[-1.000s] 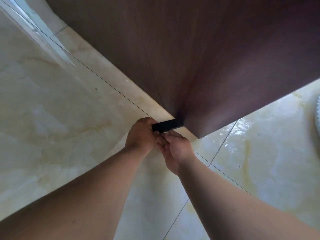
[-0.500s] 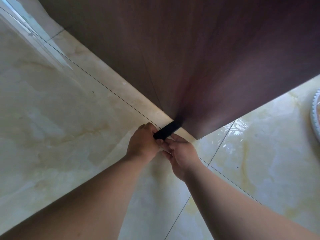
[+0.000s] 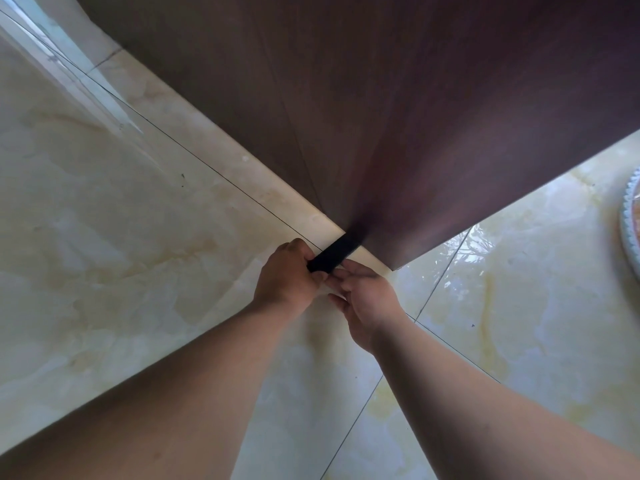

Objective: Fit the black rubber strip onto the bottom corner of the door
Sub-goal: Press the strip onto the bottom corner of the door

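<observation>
A dark brown wooden door (image 3: 398, 116) fills the upper part of the head view, its bottom corner meeting the floor near the middle. A short black rubber strip (image 3: 332, 255) runs from that corner toward me, its far end tucked under the door's edge. My left hand (image 3: 285, 277) grips the near end of the strip with curled fingers. My right hand (image 3: 367, 299) sits just to the right, its fingertips pressed against the strip's near end from below. Both hands touch each other there.
Glossy cream marble floor tiles (image 3: 121, 254) with thin dark grout lines lie all around. A pale stone threshold (image 3: 214, 161) runs along the door's left bottom edge. A round white-rimmed object (image 3: 632, 220) shows at the right edge.
The strip has swung from lying nearly sideways to pointing diagonally under the door corner. Both hands have drawn slightly nearer to me while keeping hold of it.
</observation>
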